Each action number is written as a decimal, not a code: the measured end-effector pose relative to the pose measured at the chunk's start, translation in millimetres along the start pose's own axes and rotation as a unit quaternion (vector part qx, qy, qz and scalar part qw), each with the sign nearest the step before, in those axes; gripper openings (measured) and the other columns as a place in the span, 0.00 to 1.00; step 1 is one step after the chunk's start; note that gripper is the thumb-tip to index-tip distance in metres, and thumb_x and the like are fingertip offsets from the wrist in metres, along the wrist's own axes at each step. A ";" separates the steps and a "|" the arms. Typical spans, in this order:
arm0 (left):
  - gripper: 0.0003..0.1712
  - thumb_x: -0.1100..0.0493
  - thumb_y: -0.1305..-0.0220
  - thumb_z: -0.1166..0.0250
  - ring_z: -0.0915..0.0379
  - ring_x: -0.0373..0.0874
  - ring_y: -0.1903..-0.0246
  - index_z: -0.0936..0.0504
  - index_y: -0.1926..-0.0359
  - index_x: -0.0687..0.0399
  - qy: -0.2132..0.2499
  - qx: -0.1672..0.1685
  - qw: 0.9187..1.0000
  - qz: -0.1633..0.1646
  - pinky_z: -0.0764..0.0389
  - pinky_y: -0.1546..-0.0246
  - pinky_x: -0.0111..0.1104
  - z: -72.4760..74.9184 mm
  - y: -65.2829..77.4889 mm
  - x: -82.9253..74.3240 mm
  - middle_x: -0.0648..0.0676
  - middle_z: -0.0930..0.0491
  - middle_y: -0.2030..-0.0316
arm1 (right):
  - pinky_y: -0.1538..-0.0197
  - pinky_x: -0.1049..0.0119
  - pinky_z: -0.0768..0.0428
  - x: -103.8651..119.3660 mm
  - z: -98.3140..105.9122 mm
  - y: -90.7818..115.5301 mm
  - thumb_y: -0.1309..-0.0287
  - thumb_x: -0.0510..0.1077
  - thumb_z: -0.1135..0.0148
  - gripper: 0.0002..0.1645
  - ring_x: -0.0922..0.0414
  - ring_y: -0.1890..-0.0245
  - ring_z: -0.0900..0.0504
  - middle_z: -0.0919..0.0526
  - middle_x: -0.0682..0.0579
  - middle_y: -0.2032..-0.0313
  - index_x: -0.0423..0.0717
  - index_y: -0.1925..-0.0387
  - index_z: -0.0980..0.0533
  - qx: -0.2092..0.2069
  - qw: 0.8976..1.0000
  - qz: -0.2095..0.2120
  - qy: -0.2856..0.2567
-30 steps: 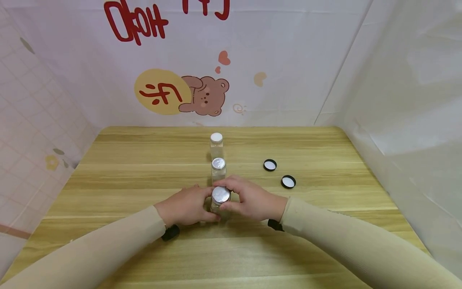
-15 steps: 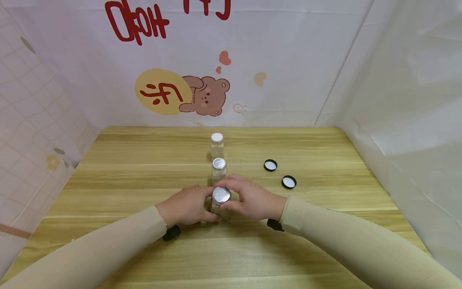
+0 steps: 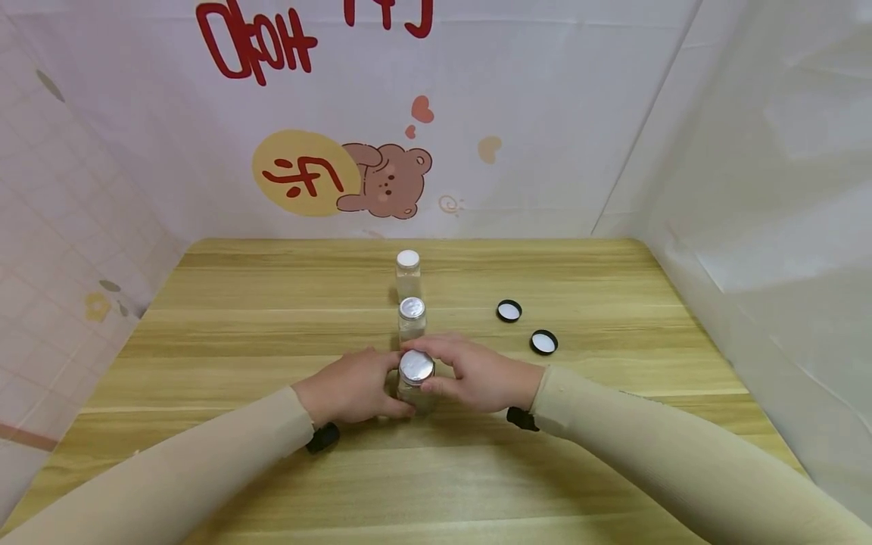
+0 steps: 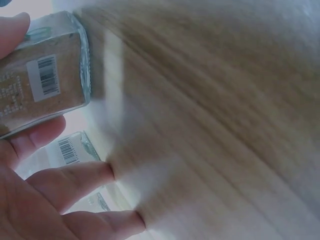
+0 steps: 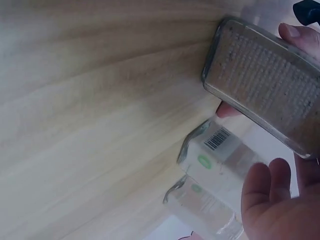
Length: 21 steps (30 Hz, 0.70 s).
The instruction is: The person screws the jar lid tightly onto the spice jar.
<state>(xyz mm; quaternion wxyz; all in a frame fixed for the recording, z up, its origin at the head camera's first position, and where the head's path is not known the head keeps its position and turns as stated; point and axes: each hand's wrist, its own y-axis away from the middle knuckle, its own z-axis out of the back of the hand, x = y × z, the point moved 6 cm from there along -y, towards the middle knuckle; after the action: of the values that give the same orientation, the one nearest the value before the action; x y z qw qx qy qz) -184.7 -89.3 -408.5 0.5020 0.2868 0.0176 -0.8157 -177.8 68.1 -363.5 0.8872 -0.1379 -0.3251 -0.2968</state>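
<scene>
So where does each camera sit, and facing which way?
Head: worn on the head, facing forward and down at the front jar; left hand, right hand and sleeves show.
Left wrist: worn there, facing the jar's barcode; left hand partly shows.
Right wrist: worn there, facing the jar's print; right hand partly shows.
Wrist views share the front jar.
</scene>
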 end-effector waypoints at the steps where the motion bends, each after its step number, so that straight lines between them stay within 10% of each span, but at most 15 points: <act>1: 0.40 0.37 0.47 0.19 0.23 0.42 0.59 0.20 0.35 0.39 -0.002 0.000 1.000 0.000 0.20 0.50 0.45 -0.1 -0.3 -0.3 0.40 0.15 0.62 | 0.26 0.48 0.28 -0.2 0.3 0.6 0.29 0.45 0.33 0.34 0.48 0.29 0.26 0.22 0.48 0.32 0.42 0.27 0.30 0.001 1.000 -0.002 0.000; 21: 0.41 0.37 0.46 0.19 0.25 0.43 0.61 0.21 0.33 0.35 -0.005 -0.003 1.000 -0.004 0.21 0.55 0.44 -0.2 0.5 -1.7 0.39 0.17 0.67 | 0.29 0.48 0.25 4.7 -0.4 5.1 0.29 0.47 0.33 0.28 0.49 0.32 0.24 0.20 0.49 0.35 0.47 0.31 0.27 -0.025 0.999 -0.028 0.021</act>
<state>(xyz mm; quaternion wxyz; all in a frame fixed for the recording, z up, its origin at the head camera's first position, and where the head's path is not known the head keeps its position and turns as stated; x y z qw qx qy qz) -183.7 -88.2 -407.7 0.4999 0.2809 0.0183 -0.8191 -171.5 69.9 -361.0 0.8813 -0.1444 -0.3031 -0.3326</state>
